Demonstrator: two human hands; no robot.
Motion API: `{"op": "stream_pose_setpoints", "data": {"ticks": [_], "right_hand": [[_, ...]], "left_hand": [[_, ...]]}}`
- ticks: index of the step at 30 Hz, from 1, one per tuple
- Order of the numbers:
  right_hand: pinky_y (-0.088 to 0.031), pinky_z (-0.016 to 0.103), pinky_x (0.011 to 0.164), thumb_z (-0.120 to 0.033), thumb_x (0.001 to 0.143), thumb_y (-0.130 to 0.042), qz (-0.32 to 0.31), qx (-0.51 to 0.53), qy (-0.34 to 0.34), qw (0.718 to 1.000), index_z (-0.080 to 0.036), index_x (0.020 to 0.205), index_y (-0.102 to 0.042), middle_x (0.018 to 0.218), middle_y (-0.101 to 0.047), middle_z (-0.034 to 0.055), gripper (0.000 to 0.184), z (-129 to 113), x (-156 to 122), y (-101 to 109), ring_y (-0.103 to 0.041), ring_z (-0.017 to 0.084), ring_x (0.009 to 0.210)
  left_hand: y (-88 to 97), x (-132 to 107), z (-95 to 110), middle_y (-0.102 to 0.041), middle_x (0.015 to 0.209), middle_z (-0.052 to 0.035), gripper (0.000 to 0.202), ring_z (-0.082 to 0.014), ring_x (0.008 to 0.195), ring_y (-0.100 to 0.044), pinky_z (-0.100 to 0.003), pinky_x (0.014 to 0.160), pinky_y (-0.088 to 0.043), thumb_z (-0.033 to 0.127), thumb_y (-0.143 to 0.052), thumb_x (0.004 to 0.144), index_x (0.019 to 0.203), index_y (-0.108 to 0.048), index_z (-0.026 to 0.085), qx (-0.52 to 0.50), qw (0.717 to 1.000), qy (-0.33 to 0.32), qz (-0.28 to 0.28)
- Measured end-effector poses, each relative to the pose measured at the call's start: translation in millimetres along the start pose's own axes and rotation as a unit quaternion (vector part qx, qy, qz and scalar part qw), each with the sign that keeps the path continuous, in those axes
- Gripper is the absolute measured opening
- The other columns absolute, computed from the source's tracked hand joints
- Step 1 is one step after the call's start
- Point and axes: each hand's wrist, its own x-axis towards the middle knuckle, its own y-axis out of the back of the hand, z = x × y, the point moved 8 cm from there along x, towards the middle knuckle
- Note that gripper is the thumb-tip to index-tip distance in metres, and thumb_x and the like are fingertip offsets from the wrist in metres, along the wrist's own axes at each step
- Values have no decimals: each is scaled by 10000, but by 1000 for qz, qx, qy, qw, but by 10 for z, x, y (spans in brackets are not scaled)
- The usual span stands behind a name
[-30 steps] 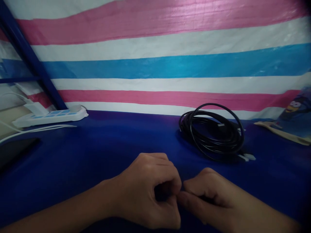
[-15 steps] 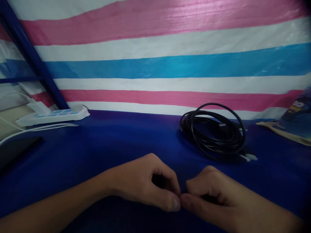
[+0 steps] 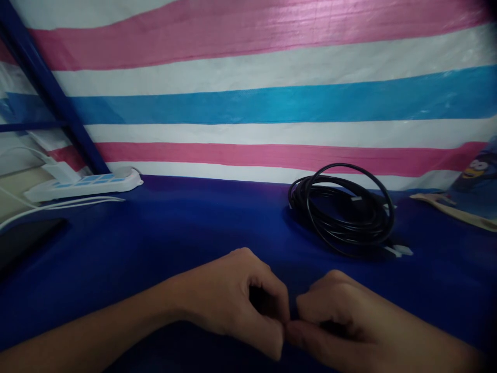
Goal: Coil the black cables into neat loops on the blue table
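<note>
Black cable coil point(image 3: 341, 231) on blue bench point(image 3: 186, 217), beyond your right hand point(image 3: 345, 316). Your left hand point(image 3: 233, 300) just beside; both hands' fingers point(image 3: 278, 295) curled, can't tell if holding anything.

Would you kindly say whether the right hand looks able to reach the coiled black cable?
Probably yes: the coiled black cable lies just beyond the right hand, and nothing visible blocks the blue tabletop between them.

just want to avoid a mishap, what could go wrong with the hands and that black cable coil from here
The left hand and right hand have their fingertips close together, hiding whatever might be between them; anything small there could slip unnoticed. The coiled black cable lies beyond the right hand with a raised loop, so a careless reach might snag it.
</note>
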Motion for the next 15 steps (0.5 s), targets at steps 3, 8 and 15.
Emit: {"op": "stream_pose_setpoints", "data": {"ticks": [3, 8, 15], "right_hand": [[-240, 202, 431, -470, 896, -463, -3, 4, -2, 1000, -157, 574, -557, 536, -429, -20, 458, -9, 1, 7, -363, 72, 508], [-247, 196, 447, -459, 884, -499, -16, 12, 5, 1000, -158, 591, -574, 552, -433, -24, 426, -35, 14, -1, -367, 71, 528], [-223, 200, 437, -476, 882, -491, -15, 21, -9, 1000, -149, 551, -502, 550, -399, -25, 465, 1, 27, 22, -347, 71, 526]], "left_hand": [[1, 4, 2, -526, 579, 53, 51, -65, 541, -468, -178, 497, -354, 121, -670, 640, 661, -632, 147, 0, 1000, 1, -5], [7, 2, 5, -535, 590, 52, 53, -64, 554, -470, -175, 507, -352, 119, -673, 639, 670, -643, 150, -15, 1000, 1, -10], [53, -25, 16, -605, 651, 24, 62, -102, 644, -542, -207, 620, -422, 161, -646, 688, 745, -670, 161, 20, 999, 27, -30]]}}
